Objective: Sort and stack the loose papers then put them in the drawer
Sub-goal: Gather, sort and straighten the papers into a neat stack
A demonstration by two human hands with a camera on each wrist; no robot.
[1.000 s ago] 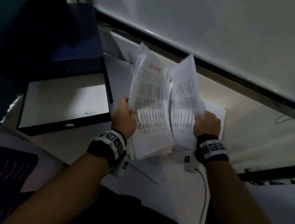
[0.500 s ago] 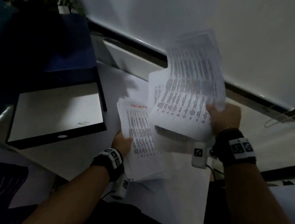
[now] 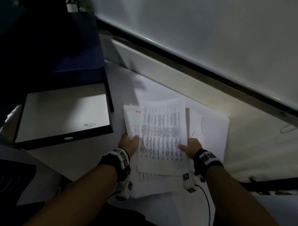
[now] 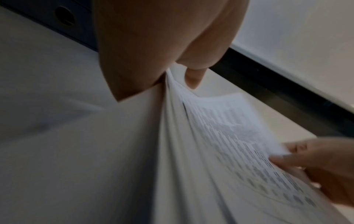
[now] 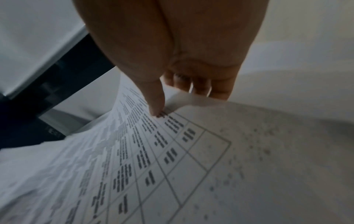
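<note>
A stack of printed papers (image 3: 161,130) lies on the white desk in the head view, a table-printed sheet on top. My left hand (image 3: 128,143) grips the stack's left edge; in the left wrist view its thumb (image 4: 193,78) sits over the edge of the papers (image 4: 220,136). My right hand (image 3: 188,147) holds the right edge of the top sheet. In the right wrist view its thumb (image 5: 157,106) presses on the printed sheet (image 5: 153,151) with fingers (image 5: 201,86) curled beneath. The open drawer (image 3: 63,112), dark blue with a pale floor, stands to the left.
Larger blank white sheets (image 3: 214,132) lie under and right of the stack. The dark blue drawer cabinet (image 3: 76,44) stands at the back left. A paper clip (image 3: 287,129) lies far right by the wall rail. A black cable (image 3: 207,200) trails from my right wrist.
My right hand has brought the raised printed sheet down onto the stack. The stack, held tilted up a second ago, now lies flat on the desk between both hands.
</note>
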